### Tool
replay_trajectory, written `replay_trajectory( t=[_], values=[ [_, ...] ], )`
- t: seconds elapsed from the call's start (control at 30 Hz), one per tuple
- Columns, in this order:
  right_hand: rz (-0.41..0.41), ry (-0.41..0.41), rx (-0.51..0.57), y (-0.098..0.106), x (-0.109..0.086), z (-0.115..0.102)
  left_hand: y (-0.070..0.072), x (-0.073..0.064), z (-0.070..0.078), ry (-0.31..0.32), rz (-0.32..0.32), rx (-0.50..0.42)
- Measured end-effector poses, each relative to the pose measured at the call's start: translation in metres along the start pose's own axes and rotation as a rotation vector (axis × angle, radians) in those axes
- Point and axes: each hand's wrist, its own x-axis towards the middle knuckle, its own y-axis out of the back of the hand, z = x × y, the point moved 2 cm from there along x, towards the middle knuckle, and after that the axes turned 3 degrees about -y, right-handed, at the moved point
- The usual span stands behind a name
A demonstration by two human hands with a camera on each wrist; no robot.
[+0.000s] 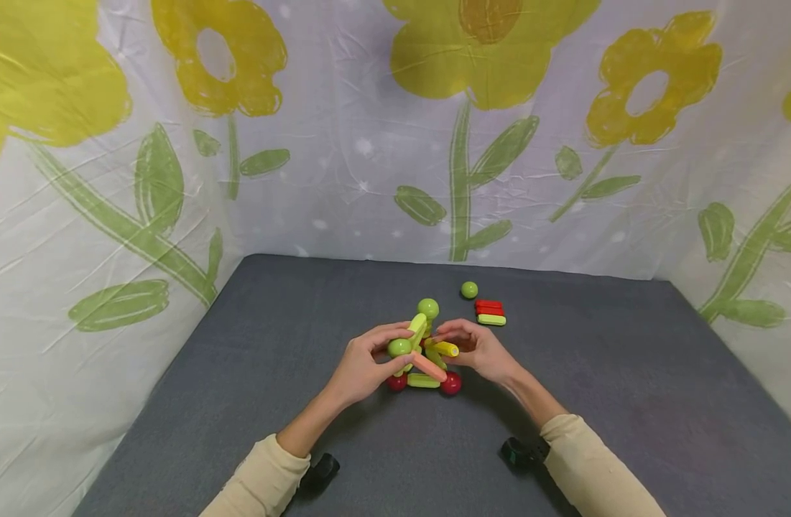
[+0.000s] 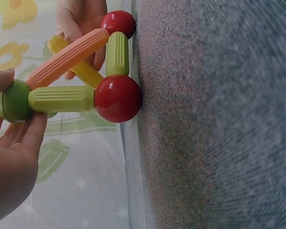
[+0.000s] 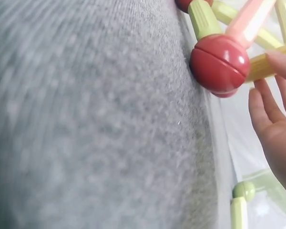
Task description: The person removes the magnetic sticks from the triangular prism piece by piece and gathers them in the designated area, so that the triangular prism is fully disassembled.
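Observation:
A frame of coloured rods and balls, like a magnetic building set, stands mid-table. Two red balls point(image 1: 450, 383) rest at its near base, with a light-green rod point(image 1: 424, 380) between them. My left hand point(image 1: 363, 364) grips a green ball point(image 2: 15, 101) at a raised corner, thumb on one side and fingers on the other. From that ball an orange rod point(image 2: 69, 56) slopes down to a red ball. My right hand point(image 1: 487, 352) pinches a yellow rod point(image 3: 263, 66) on the frame's right side. Another green ball point(image 1: 428, 309) tops the far part of the frame.
Behind the frame, to the right, lie a loose green ball point(image 1: 469, 290), red rods point(image 1: 488, 307) and a light-green rod point(image 1: 491, 320). The dark grey tabletop point(image 1: 240, 402) meets a flower-printed cloth point(image 1: 343, 179) at the back and sides. Black bands point(image 1: 523, 454) sit by both wrists.

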Motion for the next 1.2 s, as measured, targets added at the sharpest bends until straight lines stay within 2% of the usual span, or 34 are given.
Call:
replay_trajectory(
  t=[0.2, 0.3, 0.43, 0.67, 0.8, 0.93, 1.07, 1.2],
  values=[
    [0.167, -0.117, 0.115, 0.009, -0.002, 0.011, 0.0, 0.0, 0.0, -0.001, 0.005, 0.014],
    [0.257, -0.184, 0.211, 0.012, -0.001, 0.014, 0.0, 0.0, 0.001, 0.001, 0.007, 0.017],
    [0.327, -0.248, 0.328, 0.013, 0.002, 0.016, 0.001, 0.0, 0.002, 0.012, 0.007, 0.011],
    [0.311, -0.348, 0.356, 0.006, 0.006, 0.015, 0.0, 0.0, 0.005, 0.034, 0.012, 0.033],
    [0.355, -0.386, 0.399, 0.001, 0.012, 0.017, 0.001, 0.0, 0.022, 0.037, 0.002, 0.035],
    [0.38, -0.397, 0.377, -0.003, 0.017, 0.018, 0.003, -0.001, 0.039, 0.033, -0.006, 0.036],
    [0.383, -0.393, 0.348, -0.009, 0.022, 0.019, 0.003, -0.002, 0.042, 0.024, 0.0, 0.033],
    [0.417, -0.391, 0.366, -0.014, 0.024, 0.021, 0.003, -0.002, 0.042, 0.021, -0.001, 0.025]
  ],
)
